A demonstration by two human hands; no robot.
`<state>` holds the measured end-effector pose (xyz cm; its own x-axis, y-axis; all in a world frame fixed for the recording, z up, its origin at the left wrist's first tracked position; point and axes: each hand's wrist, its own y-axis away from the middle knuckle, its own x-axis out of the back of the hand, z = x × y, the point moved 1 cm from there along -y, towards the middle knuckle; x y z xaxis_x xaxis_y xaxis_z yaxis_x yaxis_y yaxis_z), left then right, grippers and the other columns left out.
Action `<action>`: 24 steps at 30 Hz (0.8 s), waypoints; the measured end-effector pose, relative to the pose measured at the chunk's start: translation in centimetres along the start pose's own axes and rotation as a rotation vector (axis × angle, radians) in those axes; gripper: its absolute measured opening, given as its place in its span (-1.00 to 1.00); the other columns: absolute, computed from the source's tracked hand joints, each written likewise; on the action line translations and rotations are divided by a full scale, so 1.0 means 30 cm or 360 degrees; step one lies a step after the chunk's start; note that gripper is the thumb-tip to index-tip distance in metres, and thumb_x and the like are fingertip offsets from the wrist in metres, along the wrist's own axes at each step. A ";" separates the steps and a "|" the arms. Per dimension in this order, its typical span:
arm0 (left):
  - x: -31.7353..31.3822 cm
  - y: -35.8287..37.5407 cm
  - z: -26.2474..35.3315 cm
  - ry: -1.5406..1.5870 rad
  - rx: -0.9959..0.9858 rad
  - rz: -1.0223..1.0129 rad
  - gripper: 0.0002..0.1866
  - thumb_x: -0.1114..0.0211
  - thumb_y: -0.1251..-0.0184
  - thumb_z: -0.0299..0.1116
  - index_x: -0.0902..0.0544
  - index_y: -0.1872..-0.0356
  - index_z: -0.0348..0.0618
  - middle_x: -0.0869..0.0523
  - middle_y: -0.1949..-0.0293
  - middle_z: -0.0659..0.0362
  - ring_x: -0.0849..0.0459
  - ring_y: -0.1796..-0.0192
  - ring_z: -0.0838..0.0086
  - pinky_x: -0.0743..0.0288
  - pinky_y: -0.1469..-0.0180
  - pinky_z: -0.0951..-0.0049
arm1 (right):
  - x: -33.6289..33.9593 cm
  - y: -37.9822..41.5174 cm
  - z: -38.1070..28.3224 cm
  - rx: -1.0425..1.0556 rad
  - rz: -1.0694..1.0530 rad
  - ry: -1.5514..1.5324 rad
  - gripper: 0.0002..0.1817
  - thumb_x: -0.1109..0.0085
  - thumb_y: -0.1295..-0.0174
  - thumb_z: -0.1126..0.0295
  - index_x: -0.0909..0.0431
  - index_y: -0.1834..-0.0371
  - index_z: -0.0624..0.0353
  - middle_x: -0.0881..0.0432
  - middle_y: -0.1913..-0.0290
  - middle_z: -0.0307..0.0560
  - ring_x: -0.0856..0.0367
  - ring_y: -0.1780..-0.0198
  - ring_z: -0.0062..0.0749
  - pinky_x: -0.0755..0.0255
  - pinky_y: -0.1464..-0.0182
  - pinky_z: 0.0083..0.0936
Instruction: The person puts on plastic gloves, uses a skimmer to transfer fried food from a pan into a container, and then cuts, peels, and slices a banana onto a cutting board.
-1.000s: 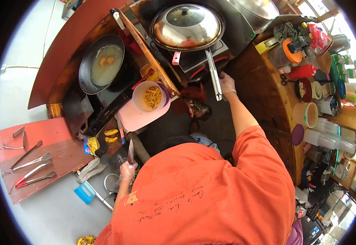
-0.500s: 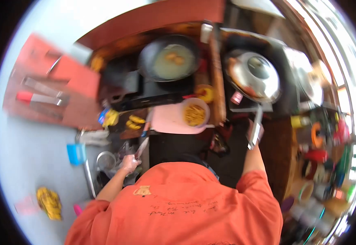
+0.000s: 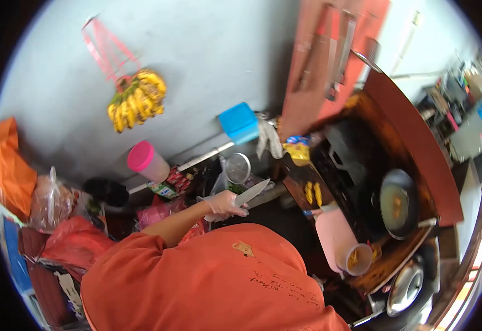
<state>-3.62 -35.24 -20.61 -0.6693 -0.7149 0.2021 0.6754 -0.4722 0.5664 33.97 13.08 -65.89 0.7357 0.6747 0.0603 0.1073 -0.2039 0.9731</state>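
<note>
My left hand [image 3: 225,205], in a clear plastic glove, is closed around a knife [image 3: 252,192] whose blade points up and to the right. Beside it lie clear plastic bags and a round clear container [image 3: 237,167]. My right hand is out of sight, beyond my orange shirt. Near the lower right, a pink cutting board [image 3: 327,231] bears a tub of yellow strips [image 3: 358,259]. Two small yellow bananas [image 3: 313,194] rest on a brown board by the stove.
A wok [image 3: 398,204] with frying pieces in oil stands on the stove at right, a lidded pan [image 3: 405,288] below it. Bananas [image 3: 137,100] hang on the wall. A blue container [image 3: 239,122], a pink-lidded jar [image 3: 148,161] and a red bag [image 3: 78,243] are at left.
The view has turned left, so the stove now appears at the right and the hanging bananas have come nearer. My right hand, earlier at the pan's handle, has left the view.
</note>
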 end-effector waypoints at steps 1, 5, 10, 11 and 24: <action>0.032 0.062 0.033 0.0159 0.0027 -0.0003 -0.51 -0.62 -0.18 -0.15 -0.75 -0.04 -0.24 -0.72 0.39 0.26 -0.56 0.51 0.66 -0.43 0.52 0.53 | -0.187 0.234 -0.113 0.0232 0.0118 0.0504 -0.67 -0.15 -0.47 0.09 -0.67 0.06 0.14 -0.83 0.15 -0.02 -0.79 0.15 -0.15 -0.62 0.10 -0.13; 0.230 0.230 0.000 0.0610 -0.0211 0.0180 -0.58 -0.49 -0.38 -0.24 -0.69 -0.12 -0.33 -0.59 0.47 0.31 -0.50 0.55 0.67 -0.41 0.50 0.57 | -0.866 0.724 -0.496 0.1064 0.0031 0.2596 -0.55 0.01 -0.43 0.01 -0.79 0.24 0.09 -0.84 0.13 -0.01 -0.80 0.04 -0.05 -0.59 -0.07 -0.16; 0.418 0.520 0.105 0.0766 -0.0940 0.0485 -0.46 -0.08 -0.67 0.03 -0.69 -0.02 -0.36 -0.54 0.59 0.28 -0.48 0.64 0.64 -0.39 0.55 0.59 | -1.701 1.199 -0.813 0.3048 -0.1085 0.3406 -0.45 0.07 -0.46 -0.15 -0.69 0.00 0.09 -0.76 0.13 0.16 -0.73 0.12 0.14 -0.55 -0.05 -0.07; 0.442 0.562 0.123 0.0838 -0.0965 0.0659 -0.46 -0.02 -0.69 0.01 -0.69 -0.02 -0.37 -0.56 0.59 0.25 -0.47 0.65 0.63 -0.38 0.55 0.59 | -1.779 1.635 -0.774 0.3005 -0.1091 0.2692 -0.50 0.00 -0.48 -0.06 -0.67 -0.03 0.16 -0.75 0.11 0.23 -0.74 0.06 0.10 -0.56 -0.06 -0.12; 0.558 0.824 0.266 0.0557 -0.0833 0.2302 -0.59 -0.13 -0.61 -0.47 -0.57 -0.40 -0.26 -0.59 0.35 0.36 -0.42 0.43 0.77 -0.40 0.35 0.69 | -2.612 2.313 -0.610 0.2755 -0.1838 0.1131 -0.46 -0.24 -0.47 0.07 -0.60 -0.23 0.37 -0.78 -0.02 0.22 -0.76 -0.01 -0.18 -0.56 -0.06 -0.33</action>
<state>-0.60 -54.77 3.17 0.6629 -0.7448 0.0764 0.7316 0.6227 -0.2776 -28.48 -40.97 0.98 -0.3245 0.9229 0.2072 0.8105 0.3842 -0.4422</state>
